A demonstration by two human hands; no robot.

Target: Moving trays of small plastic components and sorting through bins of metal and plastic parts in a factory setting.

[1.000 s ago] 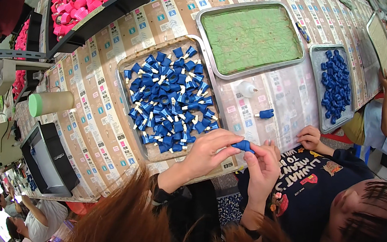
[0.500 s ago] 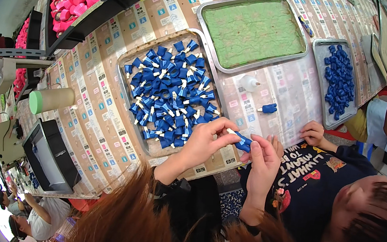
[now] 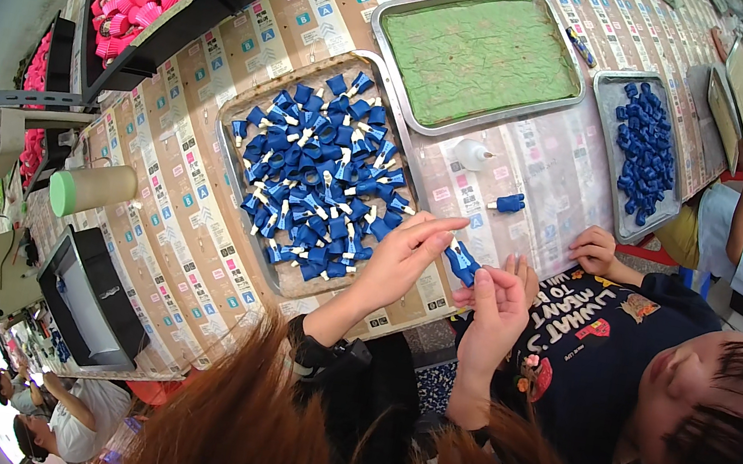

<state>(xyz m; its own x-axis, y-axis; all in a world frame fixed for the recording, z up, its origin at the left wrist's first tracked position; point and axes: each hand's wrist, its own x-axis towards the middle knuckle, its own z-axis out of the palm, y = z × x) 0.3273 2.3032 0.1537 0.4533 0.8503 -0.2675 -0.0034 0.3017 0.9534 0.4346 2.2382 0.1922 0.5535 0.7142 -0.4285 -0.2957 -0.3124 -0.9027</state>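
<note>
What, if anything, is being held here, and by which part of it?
A small blue piece, pinched at its lower-right end by the right hand. Whether the left hand touches its other end can't be told.

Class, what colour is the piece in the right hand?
The piece is mostly blue; head view shows best.

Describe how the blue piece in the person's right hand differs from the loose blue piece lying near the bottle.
The held blue piece is pinched in the right hand, while the loose blue piece lies on the table.
The held piece's white end points away from the person; the loose piece's points left.
Both are small and blue with a white end.
</note>
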